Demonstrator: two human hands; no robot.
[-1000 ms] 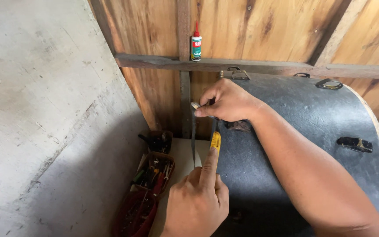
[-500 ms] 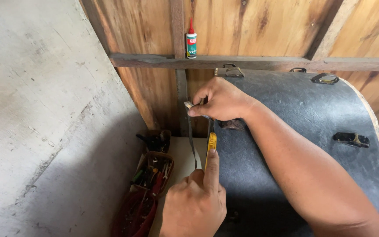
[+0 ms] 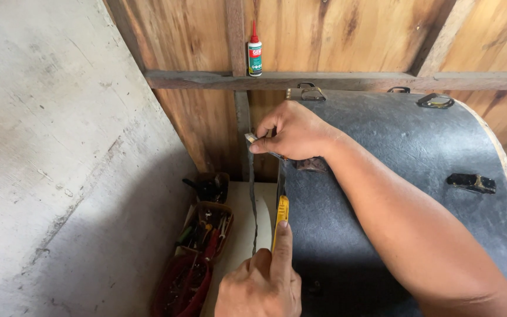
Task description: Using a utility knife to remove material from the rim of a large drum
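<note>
Left hand (image 3: 262, 285): grips yellow utility knife (image 3: 280, 216), forefinger along its spine.
Right hand (image 3: 294, 132): pinches offcut strip (image 3: 252, 194) taut.
Risk: blade may slip toward the right hand's fingers.

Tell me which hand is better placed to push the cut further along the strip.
Left: the left hand holds the yellow knife beside the dark strip, index finger along it, while the right hand is occupied pinching the strip's top end.
</note>
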